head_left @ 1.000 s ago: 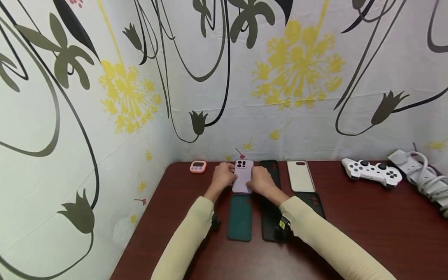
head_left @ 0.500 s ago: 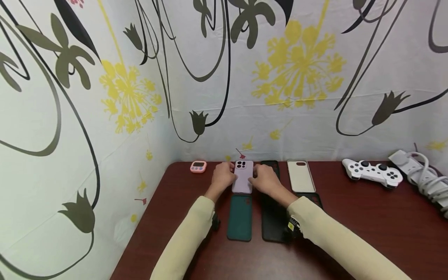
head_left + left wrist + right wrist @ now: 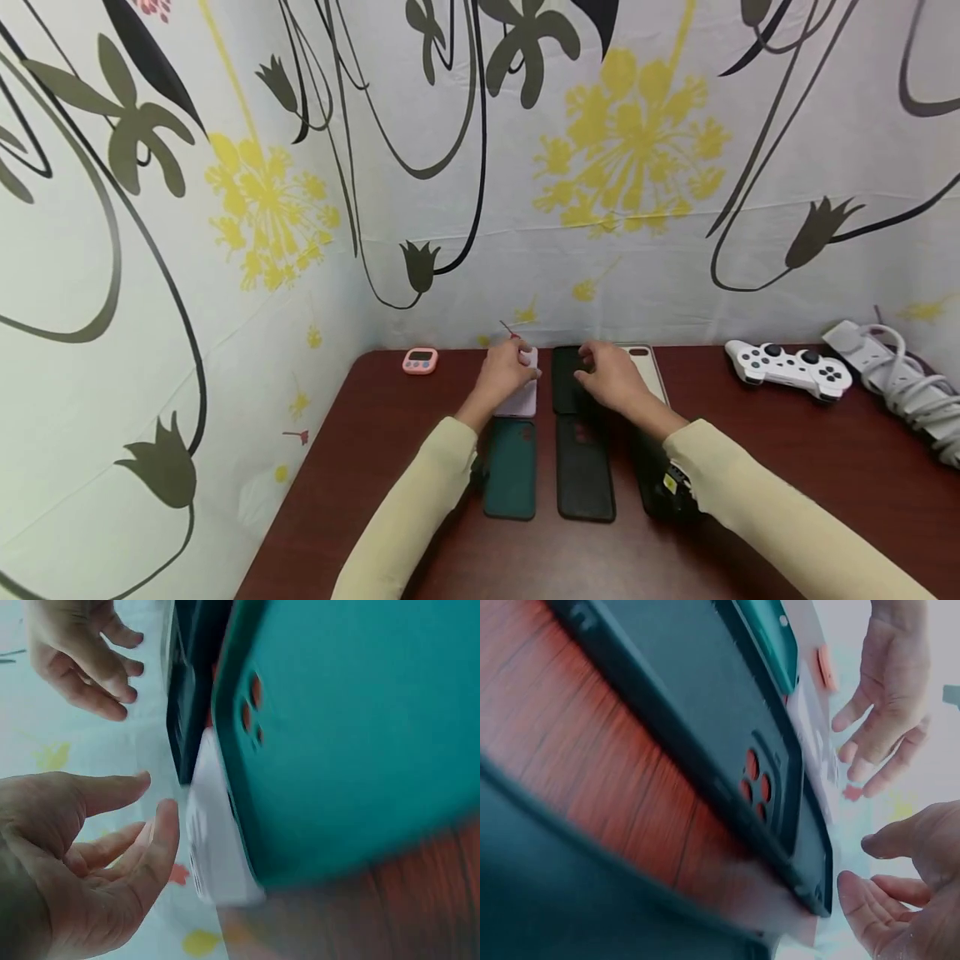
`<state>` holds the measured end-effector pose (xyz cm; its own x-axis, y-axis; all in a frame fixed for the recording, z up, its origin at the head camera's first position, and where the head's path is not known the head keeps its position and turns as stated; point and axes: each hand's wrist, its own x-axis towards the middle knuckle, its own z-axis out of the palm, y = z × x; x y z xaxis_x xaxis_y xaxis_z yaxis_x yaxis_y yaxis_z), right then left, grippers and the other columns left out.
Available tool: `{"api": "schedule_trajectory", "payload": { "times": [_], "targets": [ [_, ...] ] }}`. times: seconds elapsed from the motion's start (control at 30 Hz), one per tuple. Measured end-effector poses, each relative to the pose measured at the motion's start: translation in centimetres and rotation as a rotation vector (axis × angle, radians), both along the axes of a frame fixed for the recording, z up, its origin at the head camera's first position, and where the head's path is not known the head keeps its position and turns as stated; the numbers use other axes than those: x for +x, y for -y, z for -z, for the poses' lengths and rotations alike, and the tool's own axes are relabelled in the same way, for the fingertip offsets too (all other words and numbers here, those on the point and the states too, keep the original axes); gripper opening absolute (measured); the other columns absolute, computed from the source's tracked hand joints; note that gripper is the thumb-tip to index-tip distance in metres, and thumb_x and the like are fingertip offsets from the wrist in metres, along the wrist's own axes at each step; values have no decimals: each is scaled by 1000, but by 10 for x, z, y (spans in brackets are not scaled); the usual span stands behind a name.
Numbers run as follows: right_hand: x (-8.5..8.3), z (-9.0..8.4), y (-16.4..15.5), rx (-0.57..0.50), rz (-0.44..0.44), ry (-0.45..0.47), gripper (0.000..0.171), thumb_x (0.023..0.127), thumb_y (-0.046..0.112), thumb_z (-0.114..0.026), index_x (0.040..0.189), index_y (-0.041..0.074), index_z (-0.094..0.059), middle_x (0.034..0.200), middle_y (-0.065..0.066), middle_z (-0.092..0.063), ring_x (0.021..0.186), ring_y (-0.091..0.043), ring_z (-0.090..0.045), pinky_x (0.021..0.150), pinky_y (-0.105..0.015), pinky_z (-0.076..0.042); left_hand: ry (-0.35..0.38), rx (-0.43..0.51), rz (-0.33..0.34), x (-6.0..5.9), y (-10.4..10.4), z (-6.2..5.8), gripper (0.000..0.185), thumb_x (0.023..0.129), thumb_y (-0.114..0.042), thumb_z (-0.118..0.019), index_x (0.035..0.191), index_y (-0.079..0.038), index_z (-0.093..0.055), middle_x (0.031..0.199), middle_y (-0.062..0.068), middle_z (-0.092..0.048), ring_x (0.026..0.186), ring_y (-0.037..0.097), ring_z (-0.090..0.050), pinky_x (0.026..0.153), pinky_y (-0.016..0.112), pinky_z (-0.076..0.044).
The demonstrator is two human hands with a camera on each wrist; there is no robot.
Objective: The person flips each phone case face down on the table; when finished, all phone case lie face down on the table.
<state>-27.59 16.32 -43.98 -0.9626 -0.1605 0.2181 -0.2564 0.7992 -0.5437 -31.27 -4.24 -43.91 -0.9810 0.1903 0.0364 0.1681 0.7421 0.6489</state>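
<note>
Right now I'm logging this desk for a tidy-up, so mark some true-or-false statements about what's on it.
1. A teal case lies in front of the lilac phone. True.
2. The right hand grips the controller. False: it hovers open by the black cases; the controller lies apart, to the right.
3. A pink timer sits at the back left of the table. True.
4. The left hand holds the teal case. False: it is open over the lilac phone.

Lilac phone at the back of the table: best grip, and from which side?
Pinch its two long edges from above. The lilac phone lies flat on the table, so no fingers fit under it. The teal case sits just below its near end, the black case beside it. The left hand hovers over it, probably best placed.
</note>
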Motion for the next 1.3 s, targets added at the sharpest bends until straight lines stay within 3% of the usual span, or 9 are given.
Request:
{"api": "schedule_trajectory", "payload": {
  "times": [0.3,0.47,0.6,0.7,0.87,0.97,1.07,1.2,1.3],
  "targets": [
    [3,7,-14,103,15,41,39,92,11,-77,121,-12,-67,92,-20,-70,90,-38,-69,83,-55,-57,212,93,46,9,-32,-7,49,97,-13,-77,142,0,-63,125,19,-73,76,25,-78,67,37,-66],
    [4,12,-11,98,18,69,37,92,9,-78,118,-13,-66,97,-24,-71,90,-38,-69,81,-53,-57,178,-26,26,11,-40,-7,53,97,-16,-79,145,-2,-62,148,18,-64,64,21,-77,76,34,-66],
    [6,17,-8,85,8,95,43,91,8,-79,125,-14,-65,107,-29,-72,95,-40,-71,83,-53,-59,172,-107,15,9,-44,-4,55,96,-16,-80,146,-3,-62,147,17,-65,64,19,-76,80,35,-66],
    [7,18,-9,92,11,81,44,89,5,-80,124,-15,-64,107,-30,-72,96,-41,-71,83,-53,-60,157,-164,30,7,-48,-1,46,95,-16,-81,137,-3,-67,133,16,-73,62,18,-74,74,32,-64],
    [5,20,-13,113,12,50,38,86,1,-78,118,-16,-65,101,-28,-70,90,-40,-70,78,-53,-59,89,-271,64,1,-54,3,8,93,-13,-80,97,-7,-76,82,8,-75,53,15,-68,57,27,-58],
    [5,21,-14,118,-3,59,38,85,0,-76,118,-16,-65,101,-29,-70,91,-40,-69,78,-52,-59,85,-320,73,-7,-57,10,13,93,-11,-76,80,-9,-74,66,6,-70,50,16,-66,52,29,-54],
    [3,22,-15,121,-12,76,39,86,-1,-75,120,-16,-64,105,-29,-70,95,-41,-70,81,-52,-60,102,-365,75,-23,-59,26,19,93,-11,-72,74,-11,-70,62,5,-67,50,17,-65,48,32,-47],
    [0,19,-17,110,-21,93,41,86,-1,-73,123,-17,-63,107,-29,-70,99,-43,-69,84,-54,-59,106,-393,80,-52,-61,57,7,92,-12,-70,86,-13,-69,67,5,-66,51,18,-64,47,33,-42],
    [-2,18,-19,92,-22,110,43,86,-1,-71,126,-16,-62,109,-30,-70,100,-44,-69,86,-55,-58,112,-383,85,-41,-59,41,6,94,-11,-69,89,-12,-66,67,5,-64,50,17,-64,47,31,-40]
  ]
}}
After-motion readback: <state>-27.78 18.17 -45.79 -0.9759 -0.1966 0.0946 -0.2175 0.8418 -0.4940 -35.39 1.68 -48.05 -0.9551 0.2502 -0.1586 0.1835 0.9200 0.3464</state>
